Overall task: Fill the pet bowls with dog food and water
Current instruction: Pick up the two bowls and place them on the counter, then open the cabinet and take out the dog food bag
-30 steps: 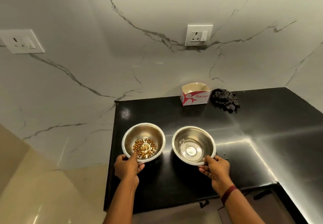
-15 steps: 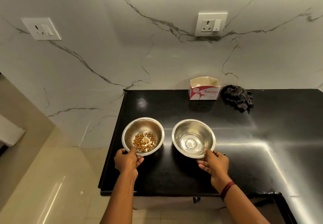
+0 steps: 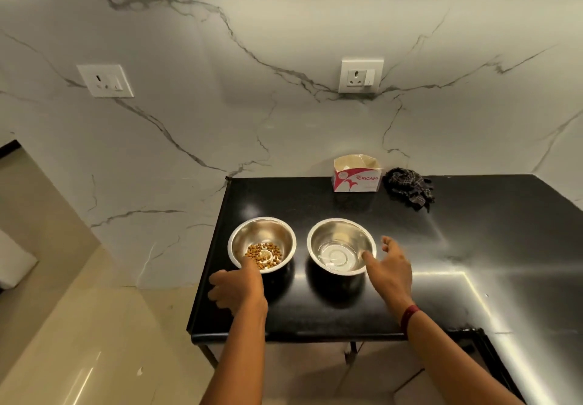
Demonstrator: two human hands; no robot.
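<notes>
Two steel bowls sit side by side on the black counter: the kibble bowl at 9 o'clock, the water bowl at 3. The left hand, fingers loosely spread, holds nothing at the kibble bowl's 7 o'clock; the right hand, fingers wide, holds nothing at the water bowl's 4 o'clock.

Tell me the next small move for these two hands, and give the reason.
Probably draw both hands back. The left bowl holds kibble, the right bowl holds water, and the left hand and right hand are open beside them, gripping nothing.
</notes>
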